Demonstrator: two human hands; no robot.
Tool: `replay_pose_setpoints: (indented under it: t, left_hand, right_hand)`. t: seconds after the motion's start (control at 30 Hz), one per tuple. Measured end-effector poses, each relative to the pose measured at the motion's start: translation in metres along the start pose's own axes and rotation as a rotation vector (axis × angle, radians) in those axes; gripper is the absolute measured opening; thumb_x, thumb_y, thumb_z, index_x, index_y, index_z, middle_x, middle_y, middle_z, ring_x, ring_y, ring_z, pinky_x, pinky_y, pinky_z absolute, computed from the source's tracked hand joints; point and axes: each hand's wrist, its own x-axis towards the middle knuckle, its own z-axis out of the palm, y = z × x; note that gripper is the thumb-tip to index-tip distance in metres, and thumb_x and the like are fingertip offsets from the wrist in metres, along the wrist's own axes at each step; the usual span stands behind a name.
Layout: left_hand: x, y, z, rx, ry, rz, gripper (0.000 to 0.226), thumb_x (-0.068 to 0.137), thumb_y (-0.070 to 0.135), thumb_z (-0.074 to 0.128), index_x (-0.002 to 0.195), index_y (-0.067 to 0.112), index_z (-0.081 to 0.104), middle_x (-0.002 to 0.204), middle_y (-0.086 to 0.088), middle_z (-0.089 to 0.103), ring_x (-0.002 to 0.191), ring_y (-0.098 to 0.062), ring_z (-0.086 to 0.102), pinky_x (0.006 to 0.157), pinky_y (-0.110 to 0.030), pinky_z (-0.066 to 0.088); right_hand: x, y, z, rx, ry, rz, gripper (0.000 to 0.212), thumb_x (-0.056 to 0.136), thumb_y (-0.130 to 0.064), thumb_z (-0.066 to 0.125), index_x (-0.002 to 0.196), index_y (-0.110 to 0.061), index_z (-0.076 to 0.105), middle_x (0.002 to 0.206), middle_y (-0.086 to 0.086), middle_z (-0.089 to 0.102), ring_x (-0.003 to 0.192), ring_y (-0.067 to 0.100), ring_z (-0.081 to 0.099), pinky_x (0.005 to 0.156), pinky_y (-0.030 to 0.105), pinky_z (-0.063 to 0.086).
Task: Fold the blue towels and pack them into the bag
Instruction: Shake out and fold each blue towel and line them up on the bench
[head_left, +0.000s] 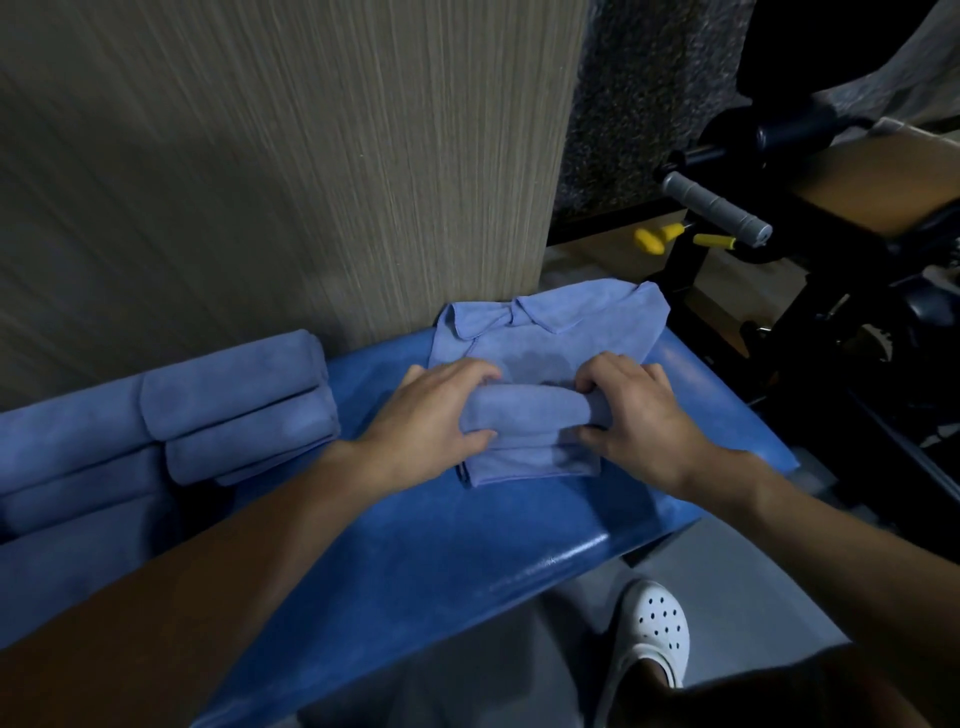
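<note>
A blue towel (545, 338) lies on the blue padded bench (467, 535), its far end flat against the wall and its near part rolled into a thick fold. My left hand (426, 415) grips the left end of that fold with curled fingers and thumb. My right hand (634, 415) grips the right end the same way. To the left sits a stack of folded blue towels (244, 410). No bag is in view.
A beige striped wall panel (291, 171) stands right behind the bench. Black exercise equipment with a grey handle (717, 208) and yellow knobs (654, 239) crowds the right side. A white clog (654, 629) is on the floor below the bench edge.
</note>
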Motion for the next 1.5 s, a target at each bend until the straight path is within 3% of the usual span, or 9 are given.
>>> replay_pose_setpoints:
  t: [0.1, 0.2, 0.3, 0.47, 0.67, 0.8, 1.1, 1.3, 1.5]
  left_hand:
    - [-0.009, 0.002, 0.009, 0.192, 0.071, 0.193, 0.043, 0.073, 0.024, 0.077, 0.11, 0.021, 0.057, 0.106, 0.008, 0.06, 0.098, -0.016, 0.058, 0.082, -0.022, 0.025]
    - [-0.022, 0.003, 0.017, 0.189, 0.034, 0.213, 0.044, 0.072, 0.02, 0.079, 0.109, 0.018, 0.055, 0.107, 0.004, 0.064, 0.095, -0.019, 0.061, 0.085, -0.028, 0.039]
    - [-0.033, 0.005, 0.021, 0.148, -0.058, 0.243, 0.041, 0.081, 0.038, 0.068, 0.114, 0.02, 0.052, 0.122, 0.004, 0.06, 0.109, -0.018, 0.059, 0.09, -0.038, 0.047]
    - [-0.042, 0.012, 0.024, 0.05, -0.117, 0.172, 0.042, 0.088, 0.059, 0.044, 0.114, 0.026, 0.052, 0.139, 0.003, 0.048, 0.134, -0.013, 0.04, 0.105, -0.035, 0.036]
    - [-0.04, 0.008, 0.032, 0.051, -0.202, 0.115, 0.057, 0.079, 0.065, 0.052, 0.127, 0.04, 0.035, 0.126, 0.009, 0.046, 0.116, -0.016, 0.047, 0.099, -0.039, 0.041]
    - [-0.042, 0.005, 0.033, 0.055, -0.232, 0.102, 0.062, 0.079, 0.066, 0.052, 0.132, 0.044, 0.031, 0.126, 0.009, 0.045, 0.115, -0.017, 0.046, 0.1, -0.038, 0.041]
    - [-0.097, -0.032, -0.001, 0.279, -0.152, 0.022, 0.061, 0.078, 0.071, 0.045, 0.131, 0.042, 0.034, 0.123, 0.009, 0.049, 0.109, -0.018, 0.051, 0.088, -0.037, 0.037]
    - [-0.154, -0.082, -0.035, 0.444, 0.023, 0.034, 0.061, 0.078, 0.065, 0.053, 0.126, 0.027, 0.054, 0.118, 0.0, 0.058, 0.108, -0.023, 0.054, 0.091, -0.038, 0.035]
    - [-0.173, -0.093, -0.056, 0.482, 0.069, 0.033, 0.05, 0.079, 0.051, 0.059, 0.121, 0.024, 0.059, 0.123, 0.0, 0.058, 0.114, -0.022, 0.053, 0.097, -0.035, 0.035]
  right_hand:
    - [-0.008, 0.002, 0.001, -0.13, -0.016, -0.141, 0.047, 0.064, -0.026, 0.077, 0.089, -0.028, 0.038, 0.092, -0.01, 0.044, 0.088, 0.016, 0.044, 0.078, 0.026, 0.02]
    - [-0.019, -0.003, 0.003, -0.197, -0.02, -0.218, 0.046, 0.063, -0.024, 0.074, 0.089, -0.027, 0.036, 0.096, -0.008, 0.043, 0.087, 0.017, 0.045, 0.078, 0.026, 0.021]
    - [-0.032, -0.002, 0.007, -0.198, -0.072, -0.216, 0.047, 0.062, -0.035, 0.073, 0.088, -0.027, 0.035, 0.105, -0.008, 0.044, 0.094, 0.018, 0.048, 0.082, 0.03, 0.027]
    - [-0.048, -0.001, 0.016, 0.042, -0.045, -0.078, 0.044, 0.078, -0.067, 0.054, 0.083, -0.025, 0.046, 0.112, -0.007, 0.046, 0.103, 0.016, 0.045, 0.087, 0.037, 0.037]
    - [-0.05, 0.006, 0.018, 0.106, -0.22, 0.146, 0.072, 0.069, -0.067, 0.067, 0.127, -0.036, 0.038, 0.116, -0.014, 0.047, 0.113, 0.011, 0.041, 0.092, 0.031, 0.026]
    - [-0.049, 0.005, 0.02, 0.096, -0.223, 0.156, 0.076, 0.067, -0.066, 0.07, 0.129, -0.038, 0.038, 0.12, -0.013, 0.052, 0.116, 0.009, 0.043, 0.09, 0.029, 0.022]
    - [-0.031, -0.052, 0.056, 0.058, -0.201, 0.064, 0.095, 0.056, -0.083, 0.043, 0.14, -0.038, 0.038, 0.127, -0.009, 0.043, 0.123, 0.012, 0.04, 0.095, 0.031, 0.025]
    - [-0.008, -0.121, 0.095, 0.001, -0.196, -0.047, 0.098, 0.058, -0.081, 0.035, 0.144, -0.034, 0.036, 0.13, -0.005, 0.044, 0.126, 0.018, 0.039, 0.097, 0.035, 0.026]
    - [0.016, -0.158, 0.115, -0.016, -0.211, -0.051, 0.087, 0.074, -0.075, 0.052, 0.146, -0.03, 0.032, 0.131, -0.002, 0.042, 0.127, 0.02, 0.037, 0.099, 0.039, 0.026]
